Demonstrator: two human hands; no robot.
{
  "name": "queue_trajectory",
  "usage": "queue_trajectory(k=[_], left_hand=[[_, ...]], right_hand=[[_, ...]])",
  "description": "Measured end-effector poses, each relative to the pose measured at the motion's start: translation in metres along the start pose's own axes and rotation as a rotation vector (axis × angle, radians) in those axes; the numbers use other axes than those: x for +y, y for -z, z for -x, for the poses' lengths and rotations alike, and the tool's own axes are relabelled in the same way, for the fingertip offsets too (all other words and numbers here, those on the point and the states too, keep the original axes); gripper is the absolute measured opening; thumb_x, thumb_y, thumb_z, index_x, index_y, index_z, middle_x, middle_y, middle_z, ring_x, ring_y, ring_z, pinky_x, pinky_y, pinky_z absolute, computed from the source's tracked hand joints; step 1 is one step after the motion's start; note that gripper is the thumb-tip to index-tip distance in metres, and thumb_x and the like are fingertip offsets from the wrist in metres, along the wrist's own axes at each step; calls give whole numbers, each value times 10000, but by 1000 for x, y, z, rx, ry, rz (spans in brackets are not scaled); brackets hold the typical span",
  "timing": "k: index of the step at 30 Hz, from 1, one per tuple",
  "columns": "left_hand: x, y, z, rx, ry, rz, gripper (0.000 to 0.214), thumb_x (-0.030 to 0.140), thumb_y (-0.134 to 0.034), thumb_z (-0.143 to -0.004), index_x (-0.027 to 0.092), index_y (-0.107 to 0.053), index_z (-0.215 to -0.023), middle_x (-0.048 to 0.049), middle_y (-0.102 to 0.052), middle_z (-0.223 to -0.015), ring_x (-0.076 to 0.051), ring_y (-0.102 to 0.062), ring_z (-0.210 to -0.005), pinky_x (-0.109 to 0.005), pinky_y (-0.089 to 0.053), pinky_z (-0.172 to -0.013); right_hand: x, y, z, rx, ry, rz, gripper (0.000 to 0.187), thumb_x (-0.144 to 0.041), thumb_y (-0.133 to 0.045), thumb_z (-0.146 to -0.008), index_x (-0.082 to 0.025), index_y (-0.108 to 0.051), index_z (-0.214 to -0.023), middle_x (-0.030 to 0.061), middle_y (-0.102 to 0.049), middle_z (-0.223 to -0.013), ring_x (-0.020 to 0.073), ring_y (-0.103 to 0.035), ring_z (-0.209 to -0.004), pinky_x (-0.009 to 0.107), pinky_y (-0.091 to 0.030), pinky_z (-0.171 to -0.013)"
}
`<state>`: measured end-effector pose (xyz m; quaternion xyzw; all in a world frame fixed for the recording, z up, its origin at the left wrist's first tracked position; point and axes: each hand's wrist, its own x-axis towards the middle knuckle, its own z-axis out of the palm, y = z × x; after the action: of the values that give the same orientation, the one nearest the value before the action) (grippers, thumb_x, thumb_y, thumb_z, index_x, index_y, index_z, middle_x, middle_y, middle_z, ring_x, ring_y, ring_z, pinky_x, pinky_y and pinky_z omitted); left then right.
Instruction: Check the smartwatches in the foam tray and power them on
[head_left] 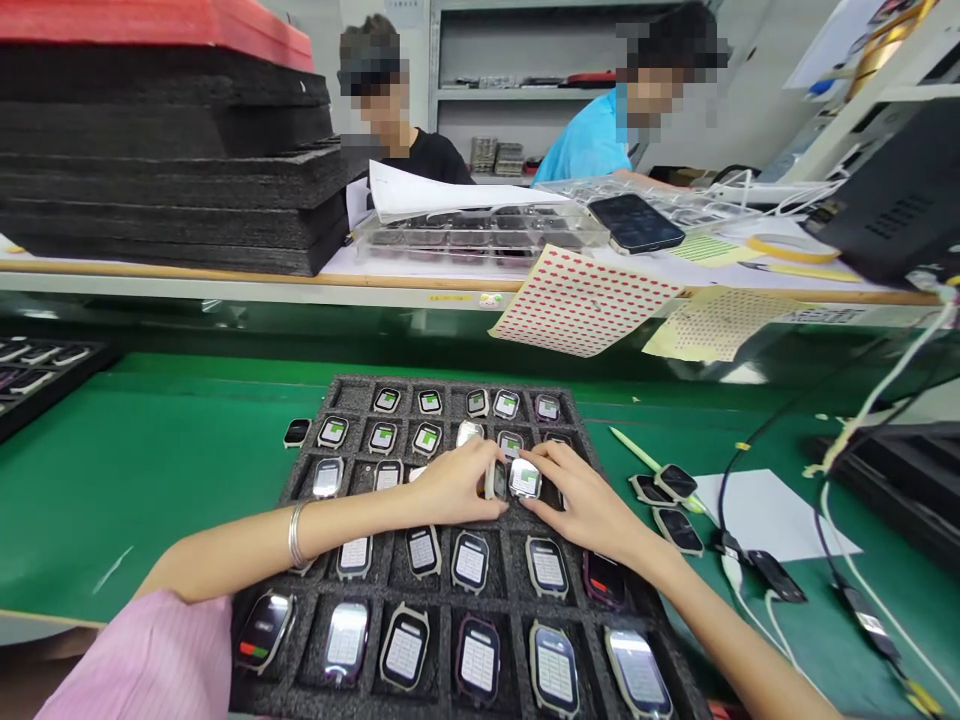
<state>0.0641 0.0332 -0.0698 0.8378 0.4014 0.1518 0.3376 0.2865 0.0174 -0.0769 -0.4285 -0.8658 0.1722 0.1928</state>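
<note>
Both my hands meet over the middle of a black foam tray point(439, 640) whose compartments hold several strapless smartwatch bodies. My left hand point(461, 480) pinches a smartwatch point(496, 480), tilted so that its side faces me. Beside it, my right hand point(574, 495) grips another smartwatch point(524, 478) between thumb and fingers, its lit screen showing white and green. In the nearer rows, watches such as a purple-framed watch point(478, 660) show white list screens. Farther rows have white and green screens, like the green-screened watch point(427, 438). My hands and forearms hide some compartments.
Dark-screened watches point(679, 532) and a light green pen point(637, 450) lie right of the tray, near white paper point(772, 515) and cables point(742, 590). A shelf edge point(262, 290) crosses behind, bearing stacked black foam point(165, 190) and a phone point(636, 222). Two people sit beyond.
</note>
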Motion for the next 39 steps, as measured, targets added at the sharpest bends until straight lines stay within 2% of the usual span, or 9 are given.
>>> queue_trajectory(k=[3,9,13,17,23,26,30,34,39], left_hand=[[5,1,4,-38,-95,-295,442,407,-687,-750,163,-526,-1081,-131,-526,-1122,-303,-545,-975,-425,-479,-799],[12,4,11,-77,-146,-572,378,384,-623,-830,117,-543,-1086,-170,-546,-1099,-341,-502,-1025,-482,-445,-834],[4,3,17,-69,-137,-586,405,396,-624,-830,71,-561,-1064,-207,-521,-1161,-364,-479,-1073,-487,-436,-865],[-5,26,33,-69,-155,-416,565,459,-677,-770,98,-503,-1167,-185,-502,-1190,-334,-479,-1080,-453,-430,-888],[-10,78,70,-130,91,-584,281,173,-627,-755,126,-534,-1016,-123,-555,-1042,-300,-523,-971,-426,-429,-820],[-16,79,79,-206,147,-662,264,145,-609,-751,103,-530,-999,-133,-568,-1027,-305,-542,-959,-435,-437,-822],[-28,66,82,-134,153,-672,290,144,-617,-733,79,-522,-999,-160,-561,-1048,-317,-543,-983,-428,-452,-826],[-43,63,87,-8,134,-455,286,149,-620,-713,119,-523,-980,-122,-561,-998,-297,-543,-965,-430,-457,-842],[-43,86,89,142,187,425,373,184,-690,-705,175,-509,-1031,-59,-583,-974,-197,-598,-863,-361,-488,-811]], right_hand=[[1,2,5,-15,28,32,362,-228,-589,-846,-180,-544,-1202,118,-568,-1117,299,-524,-1068,488,-455,-932],[-2,13,9,-127,90,101,351,-312,-575,-888,-184,-581,-1214,130,-532,-1139,308,-524,-1071,488,-447,-926],[-10,15,5,-124,84,93,333,-332,-483,-951,-191,-567,-1240,133,-524,-1147,299,-512,-1095,487,-434,-949],[-29,12,-11,-62,131,20,290,-288,-458,-964,-202,-569,-1217,125,-534,-1130,284,-519,-1064,453,-464,-903],[-64,-15,-57,-146,311,61,232,-183,-569,-895,-138,-606,-1119,134,-546,-1043,278,-523,-971,431,-476,-846],[-76,-31,-80,-251,339,170,276,-199,-677,-817,-110,-623,-1073,141,-539,-1005,281,-535,-916,423,-485,-802],[-81,-42,-95,-327,334,282,338,-218,-744,-759,-77,-624,-1041,159,-534,-992,307,-534,-936,425,-484,-788],[-75,-38,-95,-321,242,100,383,-174,-784,-703,-91,-599,-1028,150,-538,-1046,297,-539,-971,413,-488,-824],[-69,-13,-96,-256,80,-609,435,-221,-757,-735,-190,-553,-1118,69,-584,-1097,219,-590,-946,382,-510,-838]])
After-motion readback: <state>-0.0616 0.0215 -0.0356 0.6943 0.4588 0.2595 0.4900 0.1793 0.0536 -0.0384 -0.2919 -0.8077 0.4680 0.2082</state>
